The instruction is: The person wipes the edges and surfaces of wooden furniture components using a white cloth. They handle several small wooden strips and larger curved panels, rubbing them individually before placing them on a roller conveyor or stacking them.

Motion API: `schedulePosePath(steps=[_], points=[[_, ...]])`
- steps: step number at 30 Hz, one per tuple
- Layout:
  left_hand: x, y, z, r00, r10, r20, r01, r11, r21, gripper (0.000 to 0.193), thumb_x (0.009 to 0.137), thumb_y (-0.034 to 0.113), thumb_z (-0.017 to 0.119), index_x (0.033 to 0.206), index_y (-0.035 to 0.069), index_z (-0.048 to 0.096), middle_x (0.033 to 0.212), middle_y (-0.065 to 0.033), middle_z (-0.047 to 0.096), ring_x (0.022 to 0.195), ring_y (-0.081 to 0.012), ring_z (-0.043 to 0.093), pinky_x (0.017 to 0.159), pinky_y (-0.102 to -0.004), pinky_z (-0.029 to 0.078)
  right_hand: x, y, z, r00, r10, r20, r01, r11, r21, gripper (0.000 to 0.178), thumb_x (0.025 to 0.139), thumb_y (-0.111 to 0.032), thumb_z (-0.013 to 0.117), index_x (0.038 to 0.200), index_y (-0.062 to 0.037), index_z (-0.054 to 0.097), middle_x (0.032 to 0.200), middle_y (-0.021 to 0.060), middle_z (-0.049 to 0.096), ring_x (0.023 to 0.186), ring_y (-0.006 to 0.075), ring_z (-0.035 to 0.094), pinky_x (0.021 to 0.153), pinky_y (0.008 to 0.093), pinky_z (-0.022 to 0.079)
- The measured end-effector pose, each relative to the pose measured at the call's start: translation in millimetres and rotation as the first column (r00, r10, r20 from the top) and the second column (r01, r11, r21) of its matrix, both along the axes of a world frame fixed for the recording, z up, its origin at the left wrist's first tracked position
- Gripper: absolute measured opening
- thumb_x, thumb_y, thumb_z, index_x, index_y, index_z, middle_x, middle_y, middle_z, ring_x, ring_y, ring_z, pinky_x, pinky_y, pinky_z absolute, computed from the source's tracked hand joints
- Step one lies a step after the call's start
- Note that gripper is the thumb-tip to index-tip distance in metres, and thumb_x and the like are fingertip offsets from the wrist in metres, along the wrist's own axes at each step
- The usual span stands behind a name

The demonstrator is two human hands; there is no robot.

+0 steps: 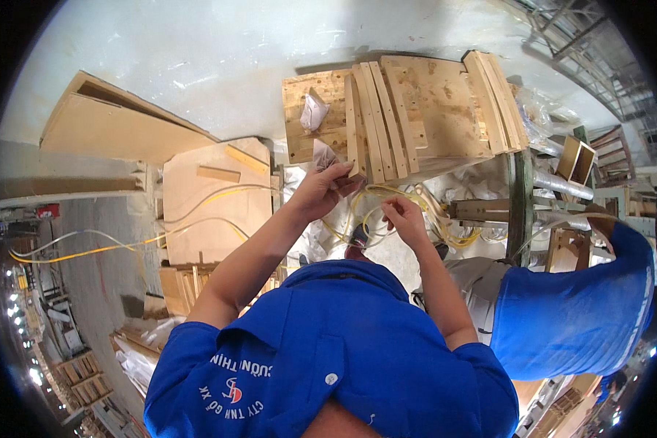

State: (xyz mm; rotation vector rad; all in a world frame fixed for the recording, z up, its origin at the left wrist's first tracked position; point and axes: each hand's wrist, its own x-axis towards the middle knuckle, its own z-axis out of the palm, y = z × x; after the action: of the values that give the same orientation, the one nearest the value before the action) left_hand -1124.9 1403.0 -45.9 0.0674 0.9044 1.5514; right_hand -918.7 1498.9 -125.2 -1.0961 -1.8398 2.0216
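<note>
My left hand (323,191) pinches a thin, pale, crumpled sheet (324,154) that looks like plastic or paper. It is beside the near ends of several pale wooden strips (378,120), which lie side by side on a wooden board (445,95). Beyond that hand, a small whitish bag (314,112) rests on the bare wood. My right hand (404,220) is held lower and to the right, above coiled yellow hoses (445,232). Its fingers are curled in; whatever they may hold is too small to make out.
More strips (495,102) lie at the board's right end. To the left stand a rounded wooden panel (215,197) with two loose blocks and a large leaning board (124,120). Hoses cross the floor. A co-worker in a blue shirt (573,299) bends close on my right.
</note>
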Motion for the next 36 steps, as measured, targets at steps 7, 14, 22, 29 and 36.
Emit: schedulePosePath(steps=[7,14,22,29,36], points=[[-3,-45,30,0.987,-0.085,0.134,0.075,0.994,0.076,0.021,0.087,0.018,0.057,0.101,0.002,0.054,0.093,-0.0085,0.061,0.086,-0.0189,0.06,0.075,-0.0267,0.052,-93,-28,76,0.953,0.005,-0.304,0.24,0.603,0.761,0.046,0.069,-0.007,0.067,0.114,-0.0097,0.056,0.106,0.0102,0.053,0.086,0.0216,0.056,0.07,0.0296,0.048],[-5,-90,53,0.987,-0.107,0.123,0.095,0.99,0.102,0.015,0.085,0.014,0.058,0.089,0.001,0.056,0.086,-0.0083,0.061,0.075,-0.0168,0.061,0.068,-0.0239,0.052,-103,-43,79,0.926,-0.063,-0.371,0.315,0.67,0.672,0.032,0.081,-0.011,0.059,0.112,-0.0033,0.054,0.093,0.011,0.055,0.09,0.0203,0.055,0.077,0.0288,0.044],[-20,-157,-9,0.993,-0.064,0.097,0.075,0.991,-0.108,0.011,0.085,0.012,0.057,0.087,0.001,0.057,0.083,-0.0076,0.061,0.072,-0.0145,0.059,0.066,-0.0228,0.05,-122,-38,78,0.818,-0.319,-0.478,0.489,0.823,0.288,0.039,0.095,-0.024,0.04,0.129,-0.0053,0.042,0.086,0.0046,0.055,0.067,0.0098,0.053,0.058,0.023,0.047],[-28,-226,-55,0.97,0.158,0.184,-0.113,0.966,-0.232,0.013,0.085,0.01,0.056,0.087,-0.003,0.058,0.082,-0.0094,0.062,0.073,-0.0166,0.06,0.066,-0.0237,0.052,-143,-4,57,0.917,-0.353,-0.184,0.38,0.642,0.666,0.034,0.087,-0.024,0.053,0.114,-0.0028,0.051,0.077,0.0099,0.052,0.066,0.0206,0.054,0.057,0.0318,0.048],[-31,-254,-68,0.922,0.351,0.162,-0.296,0.91,-0.29,0.014,0.085,0.01,0.056,0.089,-0.003,0.059,0.084,-0.0111,0.063,0.075,-0.0175,0.061,0.068,-0.0266,0.053,-203,45,32,0.923,-0.367,0.113,0.028,0.358,0.933,0.026,0.081,-0.029,0.059,0.086,-0.0029,0.058,0.092,0.0156,0.053,0.088,0.0328,0.054,0.072,0.042,0.044]])
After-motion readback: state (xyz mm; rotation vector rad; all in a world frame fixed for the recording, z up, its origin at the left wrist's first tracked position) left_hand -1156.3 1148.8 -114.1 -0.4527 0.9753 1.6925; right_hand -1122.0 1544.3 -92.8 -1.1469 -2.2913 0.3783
